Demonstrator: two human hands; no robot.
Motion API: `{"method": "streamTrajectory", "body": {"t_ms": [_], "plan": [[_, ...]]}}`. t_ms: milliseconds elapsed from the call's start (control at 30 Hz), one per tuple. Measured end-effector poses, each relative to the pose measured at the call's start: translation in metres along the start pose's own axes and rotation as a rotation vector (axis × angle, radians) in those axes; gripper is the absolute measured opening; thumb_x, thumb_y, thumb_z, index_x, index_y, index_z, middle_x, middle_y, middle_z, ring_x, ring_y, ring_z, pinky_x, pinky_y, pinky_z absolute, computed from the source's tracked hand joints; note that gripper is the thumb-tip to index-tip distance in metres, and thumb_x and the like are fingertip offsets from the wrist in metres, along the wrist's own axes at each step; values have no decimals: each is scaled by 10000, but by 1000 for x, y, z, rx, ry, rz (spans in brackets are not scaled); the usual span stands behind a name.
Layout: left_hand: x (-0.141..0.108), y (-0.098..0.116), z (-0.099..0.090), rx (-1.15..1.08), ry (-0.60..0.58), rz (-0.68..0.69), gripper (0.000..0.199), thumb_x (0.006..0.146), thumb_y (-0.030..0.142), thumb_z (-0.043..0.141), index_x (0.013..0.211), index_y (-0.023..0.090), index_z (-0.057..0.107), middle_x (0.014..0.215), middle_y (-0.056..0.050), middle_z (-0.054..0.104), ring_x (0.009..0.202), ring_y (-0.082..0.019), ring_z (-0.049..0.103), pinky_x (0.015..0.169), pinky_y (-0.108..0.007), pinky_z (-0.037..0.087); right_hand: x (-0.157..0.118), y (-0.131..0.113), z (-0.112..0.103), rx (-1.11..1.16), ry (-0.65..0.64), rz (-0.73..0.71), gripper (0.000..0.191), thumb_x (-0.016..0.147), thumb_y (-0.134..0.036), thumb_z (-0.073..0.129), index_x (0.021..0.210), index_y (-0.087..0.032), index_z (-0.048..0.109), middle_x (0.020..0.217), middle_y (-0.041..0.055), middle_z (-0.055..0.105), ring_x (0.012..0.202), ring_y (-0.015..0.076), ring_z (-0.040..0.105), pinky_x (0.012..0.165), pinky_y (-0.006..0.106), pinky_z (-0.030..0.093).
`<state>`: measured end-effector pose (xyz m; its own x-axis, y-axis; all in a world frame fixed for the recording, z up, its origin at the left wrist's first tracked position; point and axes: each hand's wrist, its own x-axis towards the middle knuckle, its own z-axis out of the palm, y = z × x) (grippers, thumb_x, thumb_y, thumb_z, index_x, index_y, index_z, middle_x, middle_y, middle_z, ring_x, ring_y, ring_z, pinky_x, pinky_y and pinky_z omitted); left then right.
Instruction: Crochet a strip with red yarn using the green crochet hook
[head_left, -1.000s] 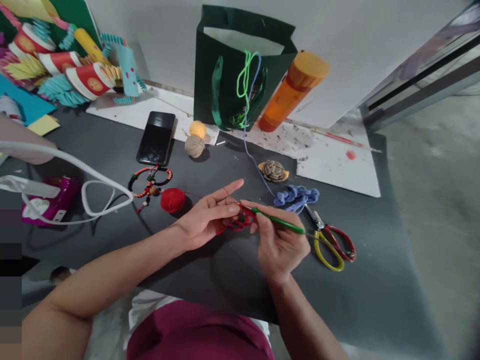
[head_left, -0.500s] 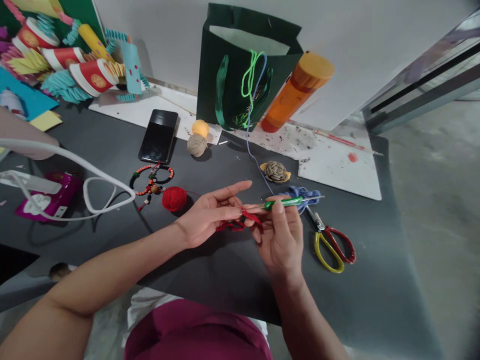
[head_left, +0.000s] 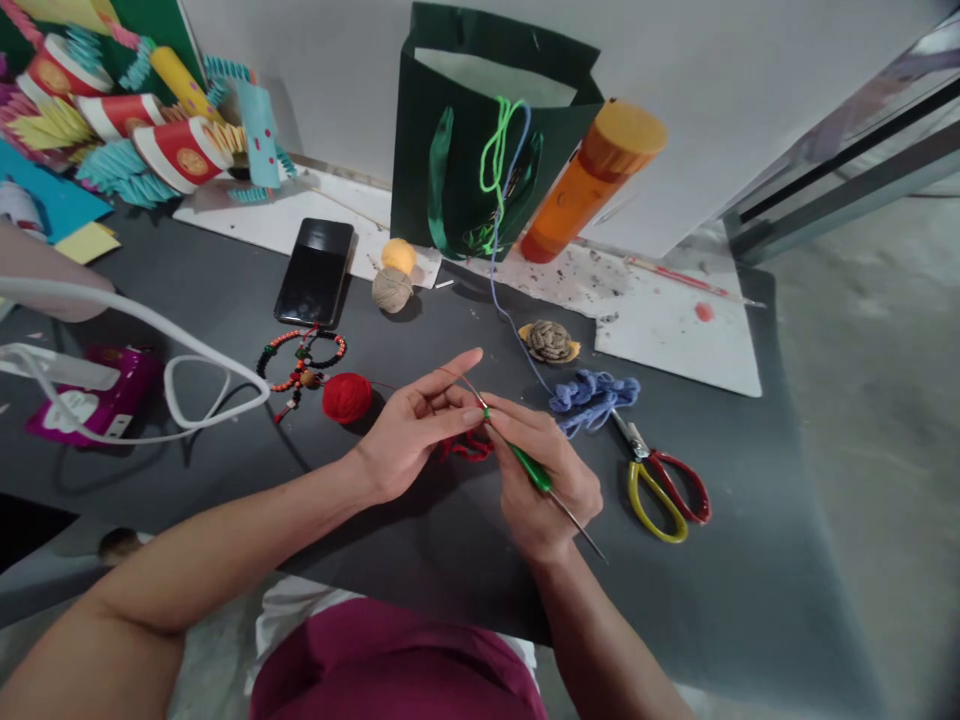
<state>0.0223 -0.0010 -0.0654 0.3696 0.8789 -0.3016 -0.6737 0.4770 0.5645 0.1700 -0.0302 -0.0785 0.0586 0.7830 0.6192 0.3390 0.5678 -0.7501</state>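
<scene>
My right hand (head_left: 547, 470) is closed around a crochet hook (head_left: 534, 468) with a green handle; its metal end sticks out toward my right wrist. The hook's working tip meets the fingers of my left hand (head_left: 409, 430), which pinches a strip of red crochet (head_left: 466, 445) between thumb and fingers. A thin red strand runs over the raised left index finger. It leads back to a red yarn ball (head_left: 347, 398) on the table, left of my left hand. The fingers partly hide the stitches at the hook tip.
Right of my hands lie blue crochet (head_left: 592, 398) and scissors (head_left: 660, 485). Beyond are a crocheted rose (head_left: 550, 341), small yarn balls (head_left: 393, 290), a phone (head_left: 315, 272), a beaded bracelet (head_left: 300, 360), a green paper bag (head_left: 469, 150) and an orange bottle (head_left: 574, 190). A white cable (head_left: 150, 318) loops at left.
My right hand has turned over, palm now downward. The crochet hook has swung from nearly level to slanting down toward the right, its tip now at the left fingertips.
</scene>
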Motion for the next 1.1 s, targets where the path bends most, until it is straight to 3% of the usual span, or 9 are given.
{"method": "streamTrajectory", "body": {"t_ms": [100,200,300,467,633,733,867,967,1100], "plan": [[-1,1,0,-56,-13,-78,521,689,114,915,1174,254,783,680,85,673,685,-51,635,791,-208,505,-1,0,2,13,71,62,222,891,-111,737,1022,-282,792,1022,45,844,866,219,805,713,368,662],[0,3,-2,-75,-24,-152,569,681,122,923,1209,263,764,763,70,734,729,-63,674,828,-222,510,-2,-2,4,76,172,271,76,919,-207,738,960,-246,789,870,30,821,636,154,733,537,277,581],[1,4,-4,-62,-43,-177,622,678,137,928,1255,275,742,853,45,772,784,-86,696,852,-247,505,-3,-4,3,104,197,360,54,947,-257,714,967,-237,760,819,10,789,476,100,618,441,237,507],[3,5,-4,-46,-50,-168,618,654,156,946,1228,292,763,769,70,714,723,-65,644,807,-234,479,-2,-3,0,159,236,362,62,1012,-292,610,1016,-276,670,806,17,767,541,166,709,439,272,522],[5,8,-4,-68,-112,-208,560,638,125,928,1160,281,796,748,67,685,647,-45,575,717,-215,454,3,2,-2,312,171,436,78,1045,-334,545,1021,-298,610,737,4,784,599,211,757,522,322,571],[4,9,-5,-60,-152,-229,528,654,101,886,1152,254,802,756,50,685,629,-50,550,694,-219,453,7,4,-2,397,132,513,133,1047,-383,528,979,-290,595,668,-17,768,516,192,715,427,282,483],[2,8,-3,8,-168,-194,530,691,102,862,1191,260,786,842,17,731,741,-101,640,790,-271,494,9,-1,2,491,36,614,173,1012,-428,578,951,-268,600,710,-19,777,426,140,616,338,233,341],[1,7,-3,84,-162,-123,533,715,138,875,1218,282,777,905,1,749,786,-128,667,824,-311,510,9,-5,5,486,55,636,213,955,-449,667,927,-244,615,778,-9,782,426,104,588,345,201,359],[1,6,-5,184,-124,-32,528,726,161,874,1229,290,778,853,19,703,819,-117,655,854,-292,509,9,-3,3,431,121,597,229,942,-465,689,931,-244,634,729,-21,736,442,88,563,376,191,402]]}}
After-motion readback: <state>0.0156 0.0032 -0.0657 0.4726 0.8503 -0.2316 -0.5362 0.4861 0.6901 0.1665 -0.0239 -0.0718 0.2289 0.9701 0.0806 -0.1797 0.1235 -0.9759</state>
